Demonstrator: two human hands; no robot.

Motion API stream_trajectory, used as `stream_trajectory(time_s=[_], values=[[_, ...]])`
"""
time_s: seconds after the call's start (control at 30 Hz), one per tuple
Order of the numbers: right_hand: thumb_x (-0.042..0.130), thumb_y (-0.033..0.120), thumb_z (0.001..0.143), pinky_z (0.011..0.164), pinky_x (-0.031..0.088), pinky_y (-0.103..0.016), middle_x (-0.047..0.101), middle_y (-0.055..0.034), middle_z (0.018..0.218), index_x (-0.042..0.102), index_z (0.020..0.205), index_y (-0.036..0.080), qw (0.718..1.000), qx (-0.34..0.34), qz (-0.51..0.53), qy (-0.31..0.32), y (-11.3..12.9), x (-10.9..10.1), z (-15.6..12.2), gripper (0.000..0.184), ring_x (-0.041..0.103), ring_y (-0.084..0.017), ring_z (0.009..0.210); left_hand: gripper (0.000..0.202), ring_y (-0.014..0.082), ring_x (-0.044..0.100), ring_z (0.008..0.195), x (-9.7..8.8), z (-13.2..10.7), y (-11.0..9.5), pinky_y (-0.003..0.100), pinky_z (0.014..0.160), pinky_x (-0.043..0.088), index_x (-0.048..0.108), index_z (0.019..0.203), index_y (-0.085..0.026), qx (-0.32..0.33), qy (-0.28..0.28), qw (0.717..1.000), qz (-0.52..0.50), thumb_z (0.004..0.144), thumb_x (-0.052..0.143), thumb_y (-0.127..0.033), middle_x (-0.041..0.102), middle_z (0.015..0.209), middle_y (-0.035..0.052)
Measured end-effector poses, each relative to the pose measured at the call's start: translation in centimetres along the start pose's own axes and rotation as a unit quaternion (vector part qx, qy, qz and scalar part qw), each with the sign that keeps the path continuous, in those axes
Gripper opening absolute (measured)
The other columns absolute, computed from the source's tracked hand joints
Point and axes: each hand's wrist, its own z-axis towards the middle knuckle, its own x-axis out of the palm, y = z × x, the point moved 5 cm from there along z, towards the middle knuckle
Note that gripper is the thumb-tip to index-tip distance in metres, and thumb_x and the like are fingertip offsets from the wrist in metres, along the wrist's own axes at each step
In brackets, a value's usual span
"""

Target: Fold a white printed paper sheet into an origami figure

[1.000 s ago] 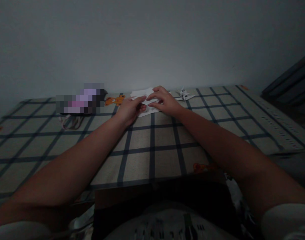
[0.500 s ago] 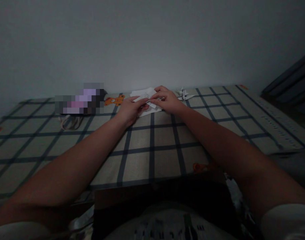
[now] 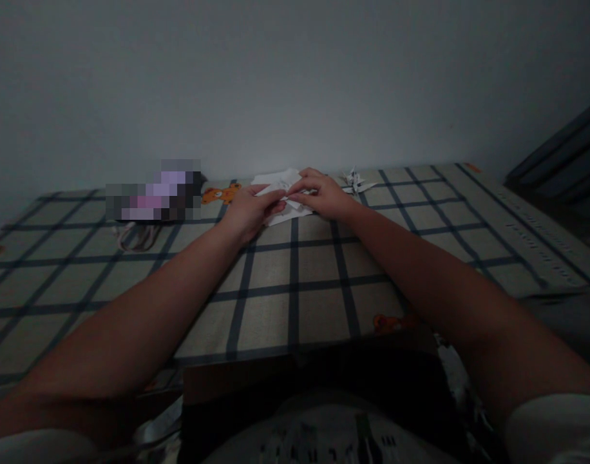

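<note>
Near the far edge of the checked cloth, both my hands meet over white paper. My left hand (image 3: 251, 207) pinches a folded piece of paper (image 3: 301, 205) from the left, thumb on top. From the right, my right hand (image 3: 325, 194) grips the same piece between thumb and fingertips. Under and behind it lie flat white paper sheets (image 3: 274, 178), partly covered by my hands. Just right of my right hand is a pointed, folded paper figure (image 3: 355, 182) with dark print. My fingers hide much of the piece's shape.
A checked tablecloth (image 3: 319, 296) with bear prints covers the table up to the grey wall (image 3: 295, 84). At the left lies a blurred-out purple and dark object (image 3: 160, 196), a looped cord (image 3: 138, 236) in front of it. Something dark and striped (image 3: 565, 145) stands at the right.
My fingertips have shifted slightly on the folded paper, my right fingers a little further left. The other things have stayed in place.
</note>
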Motion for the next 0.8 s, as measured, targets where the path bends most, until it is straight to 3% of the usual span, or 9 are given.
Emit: stream_trajectory(time_s=[0.2, 0.33, 0.53, 0.8], values=[[0.065, 0.028, 0.087, 0.092, 0.047, -0.035, 0.061, -0.0046, 0.095, 0.071, 0.088, 0.016, 0.999, 0.021, -0.001, -0.03, 0.2, 0.0, 0.3, 0.013, 0.058, -0.017, 0.093, 0.038, 0.011, 0.067, 0.065, -0.2, -0.6, -0.7, 0.022, 0.068, 0.056, 0.075, 0.096, -0.013, 0.082, -0.033, 0.99, 0.109, 0.067, 0.082, -0.035, 0.075, 0.085, 0.0069], [0.066, 0.027, 0.085, 0.086, 0.048, -0.032, 0.062, -0.0044, 0.091, 0.072, 0.087, 0.016, 0.997, 0.055, 0.012, -0.05, 0.0, -0.1, 0.3, 0.013, 0.059, -0.016, 0.09, 0.04, 0.0136, 0.068, 0.072, 0.0, -0.8, -0.8, 0.029, 0.079, 0.057, 0.076, 0.099, -0.013, 0.095, -0.007, 0.99, 0.108, 0.068, 0.08, -0.039, 0.076, 0.094, 0.0084], [0.069, 0.027, 0.082, 0.062, 0.05, -0.025, 0.061, -0.0017, 0.088, 0.067, 0.088, 0.017, 0.98, 0.146, 0.119, -0.064, -0.8, 0.2, 0.1, 0.012, 0.057, -0.011, 0.07, 0.041, 0.0174, 0.068, 0.082, 0.2, -1.1, -1.5, 0.031, 0.083, 0.056, 0.077, 0.101, -0.015, 0.135, 0.001, 0.973, 0.186, 0.068, 0.081, -0.039, 0.077, 0.097, 0.0077], [0.069, 0.025, 0.081, 0.059, 0.05, -0.024, 0.064, 0.0003, 0.078, 0.066, 0.094, 0.016, 0.958, 0.204, 0.188, -0.069, -1.3, 0.7, 0.0, 0.015, 0.056, -0.009, 0.061, 0.038, 0.0149, 0.067, 0.075, 0.2, -1.1, -1.2, 0.03, 0.081, 0.056, 0.076, 0.098, -0.013, 0.109, -0.005, 0.984, 0.14, 0.067, 0.081, -0.035, 0.076, 0.091, 0.0065]])
